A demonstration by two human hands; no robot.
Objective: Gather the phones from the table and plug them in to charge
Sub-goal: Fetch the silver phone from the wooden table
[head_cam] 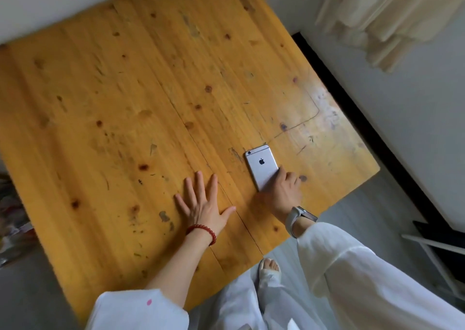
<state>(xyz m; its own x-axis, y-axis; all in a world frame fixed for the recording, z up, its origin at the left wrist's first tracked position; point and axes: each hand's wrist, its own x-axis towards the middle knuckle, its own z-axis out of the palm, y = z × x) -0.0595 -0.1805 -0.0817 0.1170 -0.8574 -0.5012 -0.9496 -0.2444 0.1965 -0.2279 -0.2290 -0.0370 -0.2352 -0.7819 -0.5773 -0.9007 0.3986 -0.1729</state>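
Gathering had barely begun: right hand (281, 191) curled its grip round one phone (263, 166) near the worktop's (125, 103) right edge; left hand (203, 204) lay flat, fingers spread. No charger showed.

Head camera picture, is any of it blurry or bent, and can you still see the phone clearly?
Head view: wide-angle bend curves the table edges; the left border smears into blur; soft, even light, no harsh glare; the phone is sharp, logo readable, right hand on its near end, left hand flat.
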